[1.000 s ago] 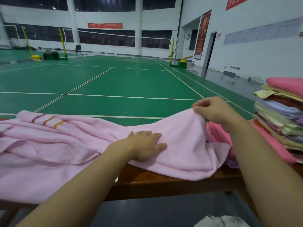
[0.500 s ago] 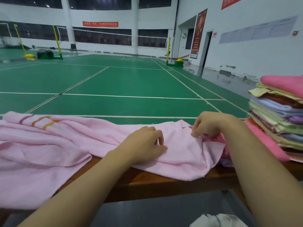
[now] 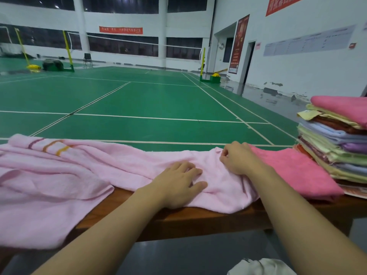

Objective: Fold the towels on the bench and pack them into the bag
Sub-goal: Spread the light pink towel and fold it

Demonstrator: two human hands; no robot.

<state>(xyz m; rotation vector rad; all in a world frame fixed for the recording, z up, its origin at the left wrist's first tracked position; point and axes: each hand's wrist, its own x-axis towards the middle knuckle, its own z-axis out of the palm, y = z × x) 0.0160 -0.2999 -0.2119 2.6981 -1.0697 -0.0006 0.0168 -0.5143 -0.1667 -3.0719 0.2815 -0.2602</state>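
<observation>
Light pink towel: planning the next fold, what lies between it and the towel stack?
A darker pink towel lies flat on the bench, between the light pink towel and the stack, in the head view.

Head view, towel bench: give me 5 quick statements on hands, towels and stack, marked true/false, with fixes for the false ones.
1. The left hand rests on the light pink towel on the bench. True.
2. The right hand holds the towel's edge lifted high above the bench. False: it pinches the fabric low, down at bench level.
3. A stack of folded towels stands at the right end of the bench. True.
4. The top towel of that stack is blue. False: it is pink.
5. The light pink towel is already folded into a neat square. False: it lies spread and rumpled, its left part hanging over the near edge.
</observation>
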